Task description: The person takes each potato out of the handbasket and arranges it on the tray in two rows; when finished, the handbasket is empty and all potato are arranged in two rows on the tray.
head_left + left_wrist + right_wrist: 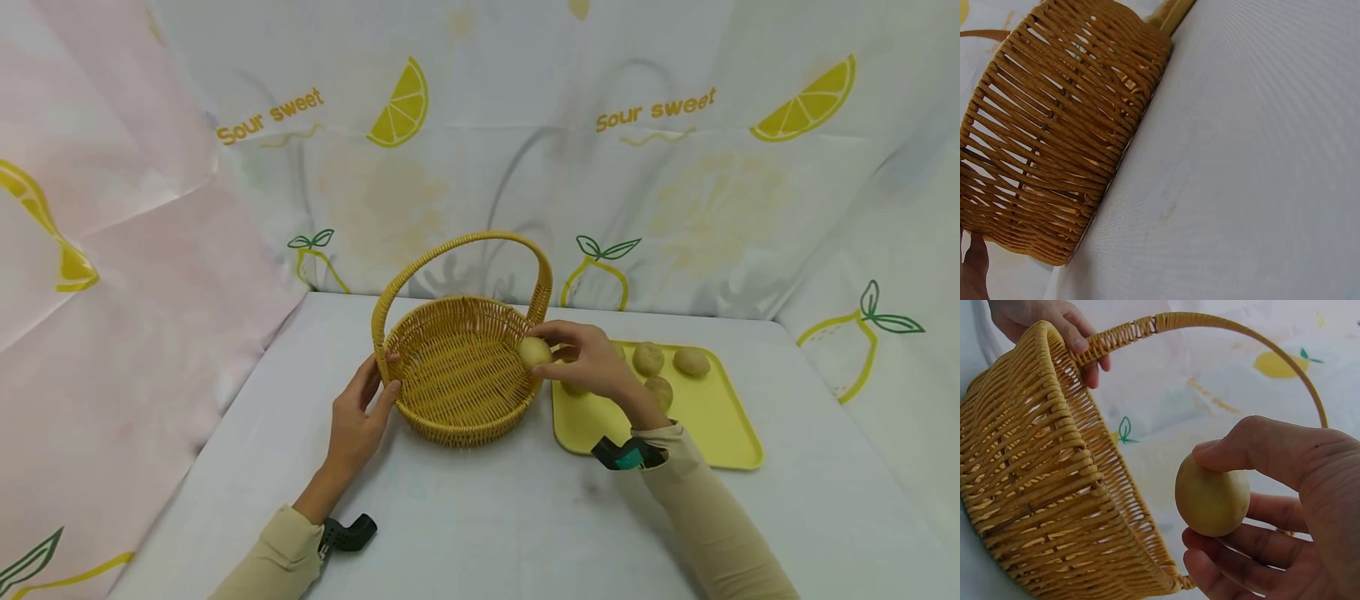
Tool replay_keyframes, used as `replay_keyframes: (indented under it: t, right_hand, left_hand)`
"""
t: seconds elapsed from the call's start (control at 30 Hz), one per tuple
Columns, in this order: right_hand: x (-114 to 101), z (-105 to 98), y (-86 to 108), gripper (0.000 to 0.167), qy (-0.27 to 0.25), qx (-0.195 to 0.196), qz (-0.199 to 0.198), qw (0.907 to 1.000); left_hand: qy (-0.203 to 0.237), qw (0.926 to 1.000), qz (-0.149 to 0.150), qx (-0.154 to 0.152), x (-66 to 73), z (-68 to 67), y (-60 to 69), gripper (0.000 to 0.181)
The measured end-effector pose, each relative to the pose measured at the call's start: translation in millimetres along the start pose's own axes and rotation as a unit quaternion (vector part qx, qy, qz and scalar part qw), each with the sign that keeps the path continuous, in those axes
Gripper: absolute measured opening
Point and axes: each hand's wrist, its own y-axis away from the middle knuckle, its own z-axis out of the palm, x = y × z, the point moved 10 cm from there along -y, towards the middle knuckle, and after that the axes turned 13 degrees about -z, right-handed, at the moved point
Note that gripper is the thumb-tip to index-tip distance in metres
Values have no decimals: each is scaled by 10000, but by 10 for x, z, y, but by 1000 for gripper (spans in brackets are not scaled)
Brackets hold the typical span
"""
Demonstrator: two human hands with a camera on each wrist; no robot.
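Note:
A round yellow wicker basket (462,433) with a tall arched handle stands on the table, its inside bare. My left hand (358,421) grips the basket's left side where the handle meets the rim; in the right wrist view its thumb and fingers wrap that spot. Between thumb and fingers my right hand (588,360) holds a potato (1212,495) at the basket's right rim. In the left wrist view the woven wall (1063,119) fills the left part, with a bit of the left hand (972,272) at the lower corner.
A yellow tray (723,425) lies right of the basket, partly under my right forearm. Several potatoes (691,362) rest on it, some hidden behind my right hand. A lemon-print cloth (480,167) hangs behind the white table (480,517).

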Motion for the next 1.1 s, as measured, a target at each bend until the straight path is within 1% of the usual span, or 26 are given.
replay_keyframes:
  t: [0.27, 0.6, 0.77, 0.83, 0.97, 1.1]
  right_hand:
    - [45, -109, 112, 44, 149, 38, 163, 9997]
    - [94, -230, 254, 44, 268, 85, 375, 9989]
    - [97, -296, 298, 44, 377, 116, 322, 9987]
    - [90, -323, 317, 44, 361, 137, 319, 9987]
    - [98, -380, 377, 45, 443, 179, 404, 9980]
    - [98, -440, 447, 44, 556, 280, 453, 9970]
  left_hand:
    - [-2, 10000, -23, 22, -4, 5, -3, 48]
    - [8, 10000, -49, -7, -9, 4, 6, 49]
    - [-34, 10000, -75, 0, -13, 5, 7, 48]
    - [12, 10000, -61, -10, -15, 6, 1, 48]
    - [57, 10000, -33, -10, -18, 6, -7, 48]
    - [7, 10000, -23, 4, -10, 6, 0, 49]
